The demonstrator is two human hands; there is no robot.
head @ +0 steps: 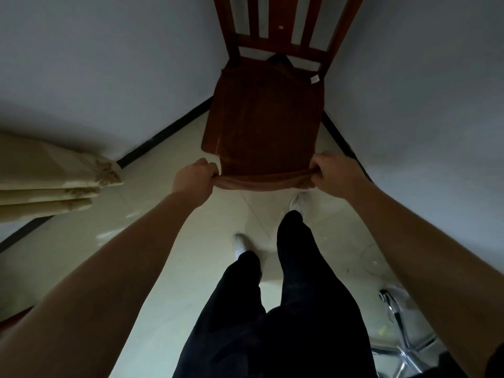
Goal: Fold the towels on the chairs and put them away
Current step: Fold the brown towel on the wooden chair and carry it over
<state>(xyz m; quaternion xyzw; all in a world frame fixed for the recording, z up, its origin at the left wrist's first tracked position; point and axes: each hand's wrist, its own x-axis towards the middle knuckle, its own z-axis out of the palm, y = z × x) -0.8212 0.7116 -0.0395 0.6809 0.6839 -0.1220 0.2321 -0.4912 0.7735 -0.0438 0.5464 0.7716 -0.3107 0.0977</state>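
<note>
While the wooden chair [276,15] stands in the corner, the brown towel [261,113] lies spread over its seat, its near corners pinched by curled fingers [210,169] of the left hand [195,181] and right hand [335,174]; pulling unevenly would likely skew the fold or drag it floorward

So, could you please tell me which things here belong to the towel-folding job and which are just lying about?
Job: brown towel, wooden chair, left hand and right hand gripping the towel's near corners.
Lying about: beige curtain, chrome chair base.
</note>
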